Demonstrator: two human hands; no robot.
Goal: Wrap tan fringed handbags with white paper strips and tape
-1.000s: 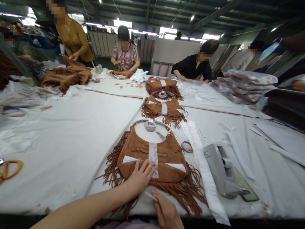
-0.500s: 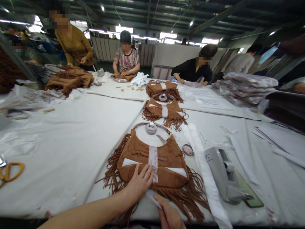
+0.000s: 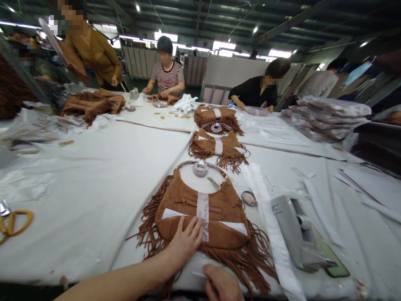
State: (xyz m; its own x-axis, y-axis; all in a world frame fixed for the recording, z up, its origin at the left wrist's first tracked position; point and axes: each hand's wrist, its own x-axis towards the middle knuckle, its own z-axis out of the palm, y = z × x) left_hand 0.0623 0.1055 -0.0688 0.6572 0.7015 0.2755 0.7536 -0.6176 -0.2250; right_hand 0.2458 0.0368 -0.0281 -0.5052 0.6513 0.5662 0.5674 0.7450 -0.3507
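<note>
A brown suede fringed handbag (image 3: 175, 188) lies flat in front of me, its wrapped handle (image 3: 216, 165) pointing away. A pale translucent band (image 3: 202, 205) runs down its middle, and white paper pieces (image 3: 233, 227) show on both sides. My left hand (image 3: 187, 240) rests on the bag's lower part with the fingers stretched out, the fingertips touching the band. Close to the table's near edge, below the fringe, my right hand (image 3: 223, 284) pinches a thin whitish translucent strip (image 3: 198, 271). A coiled wrapped strap (image 3: 200, 169) lies inside the handle's loop.
Beyond lie more fringed bags (image 3: 216, 144). To the right are a grey tape dispenser (image 3: 296, 234), a long white strip (image 3: 282, 251) and a small roll (image 3: 249, 198). Yellow-handled scissors (image 3: 15, 223) lie far left. Several co-workers stand around the table (image 3: 94, 175).
My right hand has dropped slightly, with the strip lower and flatter. My left hand stays on the bag. At far left, a co-worker has lifted a brown item.
</note>
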